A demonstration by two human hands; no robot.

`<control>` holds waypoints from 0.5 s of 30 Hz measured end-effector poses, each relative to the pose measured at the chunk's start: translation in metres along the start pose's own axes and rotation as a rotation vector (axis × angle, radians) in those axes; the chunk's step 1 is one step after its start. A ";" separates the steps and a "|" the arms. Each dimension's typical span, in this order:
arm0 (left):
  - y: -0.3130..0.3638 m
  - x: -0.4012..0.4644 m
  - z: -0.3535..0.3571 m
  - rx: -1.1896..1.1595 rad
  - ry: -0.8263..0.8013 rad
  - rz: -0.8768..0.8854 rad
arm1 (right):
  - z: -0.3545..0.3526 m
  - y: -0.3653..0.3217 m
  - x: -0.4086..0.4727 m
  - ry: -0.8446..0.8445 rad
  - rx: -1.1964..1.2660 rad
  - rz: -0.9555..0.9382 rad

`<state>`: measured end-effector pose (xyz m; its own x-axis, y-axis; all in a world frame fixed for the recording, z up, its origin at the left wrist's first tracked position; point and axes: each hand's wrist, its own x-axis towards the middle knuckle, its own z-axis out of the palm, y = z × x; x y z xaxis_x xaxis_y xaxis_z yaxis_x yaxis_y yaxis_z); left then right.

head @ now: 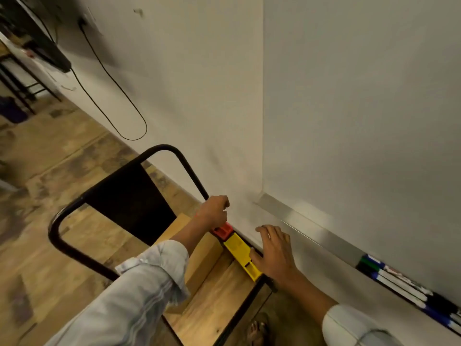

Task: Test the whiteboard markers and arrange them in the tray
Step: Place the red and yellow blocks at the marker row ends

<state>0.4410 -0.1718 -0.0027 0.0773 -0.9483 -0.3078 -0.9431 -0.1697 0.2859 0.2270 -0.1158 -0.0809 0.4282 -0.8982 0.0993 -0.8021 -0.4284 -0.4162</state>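
Note:
A whiteboard [361,121] fills the right side, with a metal tray [311,227] along its lower edge. Several markers [391,279], one with a green cap and others blue and white, lie in the tray at the far right. Against the wall on a chair seat sit a long yellow box [239,248] and a red box [223,231], end to end. My left hand [215,212] curls its fingers over the top end of the red box. My right hand [274,252] rests on the yellow box's near end, fingers straight, thumb on the box.
A black metal-framed chair [74,250] with a wooden seat [219,295] stands under my arms, and a cardboard box [202,260] lies on it. A black cable [112,81] hangs on the wall at left. A foot in a sandal [258,330] shows below.

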 end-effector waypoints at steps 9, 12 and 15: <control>-0.019 0.021 0.015 0.601 -0.270 0.116 | 0.025 -0.021 0.009 -0.282 -0.103 0.150; -0.018 0.027 0.022 0.749 -0.323 0.236 | 0.031 -0.025 0.008 -0.303 -0.048 0.202; -0.019 0.032 0.031 0.751 -0.370 0.299 | 0.038 -0.026 0.006 -0.302 0.031 0.220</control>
<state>0.4516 -0.1903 -0.0465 -0.1926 -0.7551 -0.6267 -0.8806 0.4148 -0.2292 0.2664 -0.1059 -0.1038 0.3544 -0.8969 -0.2647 -0.8775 -0.2211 -0.4255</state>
